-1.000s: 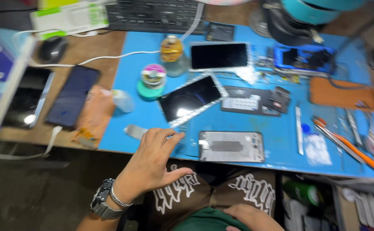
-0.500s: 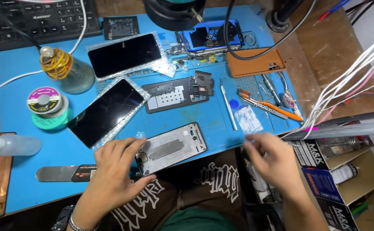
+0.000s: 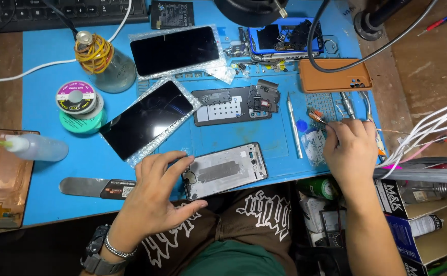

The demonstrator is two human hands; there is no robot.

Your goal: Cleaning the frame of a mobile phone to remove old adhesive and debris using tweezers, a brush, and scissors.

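The left hand rests at the near edge of the blue mat on the bench, its fingers spread and loosely curved over the left end of a silver phone frame, which lies flat at the mat's near middle. The right hand is at the mat's right edge, fingers pinched on an orange-handled tool; the grip itself is partly hidden. A cracked screen panel lies just beyond the frame.
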